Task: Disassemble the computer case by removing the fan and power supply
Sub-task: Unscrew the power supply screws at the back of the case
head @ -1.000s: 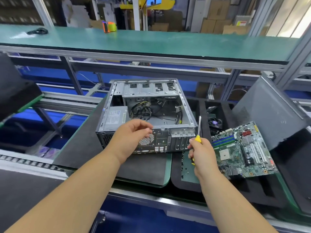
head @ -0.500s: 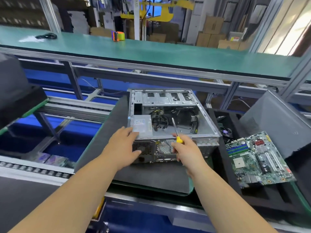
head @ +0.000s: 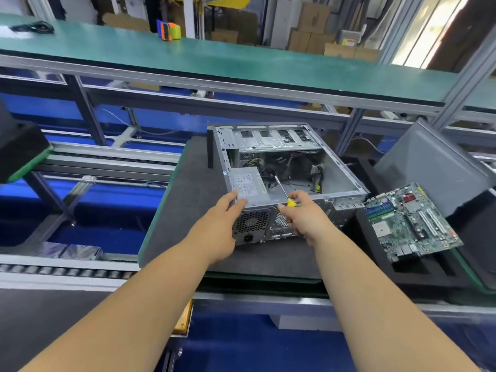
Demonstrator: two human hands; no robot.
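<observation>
An open grey computer case lies on a dark foam mat, its rear panel facing me. The silver power supply sits in the near left corner, its vent grille on the rear panel. A round fan grille shows beside it. My left hand grips the case's near left corner at the power supply. My right hand holds a yellow-handled screwdriver whose shaft points into the case, and rests against the rear panel's top edge.
A green motherboard lies on black foam to the right, with a grey side panel leaning behind it. A green conveyor bench runs across the back. Roller rails pass on the left.
Both hands have come onto the case's rear edge; the right hand brought the screwdriver over from beside the motherboard. The case has turned a little, and the view shifted left and down.
</observation>
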